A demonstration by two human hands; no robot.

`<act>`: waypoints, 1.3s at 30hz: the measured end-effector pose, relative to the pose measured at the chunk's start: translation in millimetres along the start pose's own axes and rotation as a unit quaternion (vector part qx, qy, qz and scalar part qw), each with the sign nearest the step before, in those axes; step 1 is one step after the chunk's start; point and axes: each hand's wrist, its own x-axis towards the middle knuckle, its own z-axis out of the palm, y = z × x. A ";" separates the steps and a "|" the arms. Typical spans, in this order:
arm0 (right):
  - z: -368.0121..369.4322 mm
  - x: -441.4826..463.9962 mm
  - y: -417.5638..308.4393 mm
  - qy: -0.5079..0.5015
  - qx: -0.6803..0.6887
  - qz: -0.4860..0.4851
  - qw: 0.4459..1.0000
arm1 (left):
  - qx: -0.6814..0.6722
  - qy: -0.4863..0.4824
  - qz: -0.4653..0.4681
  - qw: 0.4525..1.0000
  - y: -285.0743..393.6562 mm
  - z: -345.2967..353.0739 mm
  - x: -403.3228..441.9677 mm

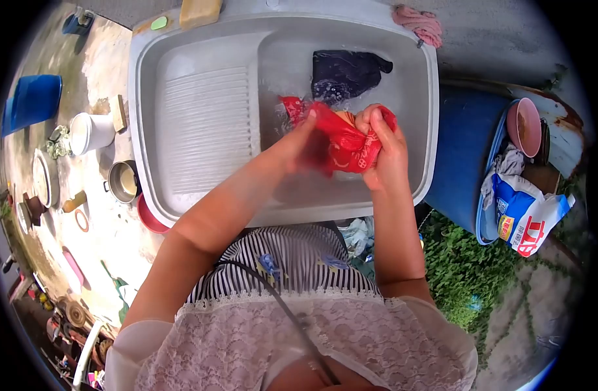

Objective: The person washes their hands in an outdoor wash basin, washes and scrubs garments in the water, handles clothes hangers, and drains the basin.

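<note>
A red wet cloth with pale printed marks is stretched between my hands over the basin of a grey sink. My left hand, partly smeared by motion, grips its left side with the thumb on top. My right hand is closed around the bunched right end. A corner of red fabric trails in splashing water just beyond my left hand. Farther back in the basin lies a dark navy cloth, soaked and apart from both hands.
A ribbed washboard forms the sink's left side. A pink rag hangs on the back right corner. To the right stands a blue barrel bearing a pink bowl and a detergent bag. A white bucket and a metal pot stand left.
</note>
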 end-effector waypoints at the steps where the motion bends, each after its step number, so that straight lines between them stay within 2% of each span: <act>1: 9.8 -5.6 -6.8 -0.043 0.033 -0.020 0.998 | -0.030 -0.040 -0.014 0.999 8.0 8.5 -9.1; 2: 17.9 -9.5 -12.3 -0.053 0.062 -0.051 0.995 | -0.089 -0.030 0.008 0.996 14.0 17.9 -21.0; 5: 8.7 -10.6 -30.0 -0.041 0.130 -0.102 0.985 | -0.099 -0.002 0.055 0.994 -12.3 -27.1 27.0; 6: -14.6 -6.2 -34.0 -0.031 0.047 -0.130 0.990 | -0.286 -0.014 0.028 0.958 -24.1 -57.9 61.6; 8: -44.8 2.2 -34.5 0.056 -0.154 -0.149 0.975 | -0.230 -0.010 0.081 0.970 -13.1 -56.4 39.9; 9: -62.5 4.7 -30.8 0.101 -0.252 -0.151 0.950 | -0.203 -0.006 0.104 0.973 -8.6 -51.8 21.6; 10: -90.2 13.9 -22.7 0.096 -0.364 -0.112 0.920 | -0.185 -0.042 0.075 0.979 3.1 -46.3 1.6; 12: -144.1 29.8 2.9 0.081 -0.569 -0.026 0.818 | -0.134 -0.041 0.122 0.983 3.2 -44.5 1.0; 13: -146.1 29.4 17.4 0.047 -0.635 -0.052 0.769 | -0.107 -0.039 0.145 0.983 4.9 -40.4 -2.3; 15: -137.9 23.4 62.9 -0.029 -0.748 -0.097 0.656 | -0.064 -0.033 0.119 0.990 6.4 -20.9 -16.6; 16: -124.1 24.2 85.3 -0.046 -0.708 -0.125 0.694 | -0.044 -0.028 0.107 0.993 6.8 -10.5 -24.1; 19: -86.4 35.5 133.1 -0.082 -0.476 -0.192 0.854 | -0.032 -0.114 0.121 0.986 1.0 1.4 -32.8; 21: -75.2 40.5 138.4 -0.067 -0.321 -0.163 0.930 | -0.032 -0.121 0.140 0.982 8.0 2.4 -53.2; 23: -55.0 43.0 124.7 -0.028 -0.214 -0.068 0.974 | -0.031 -0.129 0.165 0.977 22.4 -12.9 -86.3; 25: -17.4 35.4 101.7 -0.017 -0.236 -0.045 0.971 | 0.014 -0.022 0.217 0.976 34.8 -44.1 -110.9; 27: 18.6 27.2 94.6 -0.044 -0.243 -0.056 0.967 | 0.026 0.023 0.288 0.957 39.5 -88.8 -126.6; 28: 40.6 25.7 94.7 -0.047 -0.252 -0.056 0.965 | 0.027 0.096 0.296 0.950 38.5 -95.3 -134.2; 30: 94.3 7.7 88.0 -0.147 -0.156 -0.037 0.976 | 0.026 0.245 0.303 0.921 32.0 -106.4 -150.3; 33: 134.1 11.8 118.8 -0.252 -0.068 0.006 0.965 | -0.166 0.179 0.374 0.894 38.9 -80.3 -177.4; 34: 136.7 20.0 130.6 -0.272 -0.123 -0.005 0.954 | -0.117 0.193 0.400 0.888 39.2 -87.0 -182.2; 35: 136.4 33.5 134.5 -0.300 -0.325 -0.054 0.895 | -0.012 0.226 0.423 0.878 40.2 -117.5 -177.0; 36: 132.2 49.0 131.5 -0.314 -0.511 -0.104 0.793 | 0.097 0.275 0.411 0.863 40.7 -155.6 -163.8; 37: 124.3 60.4 127.8 -0.314 -0.672 -0.154 0.653 | 0.205 0.321 0.394 0.837 37.8 -190.1 -150.2; 38: 110.8 70.9 127.1 -0.356 -0.773 -0.124 0.510 | 0.421 0.451 0.319 0.719 32.7 -213.3 -141.3; 39: 107.3 84.6 129.5 -0.346 -0.736 -0.111 0.571 | 0.503 0.538 0.242 0.632 33.4 -201.1 -140.9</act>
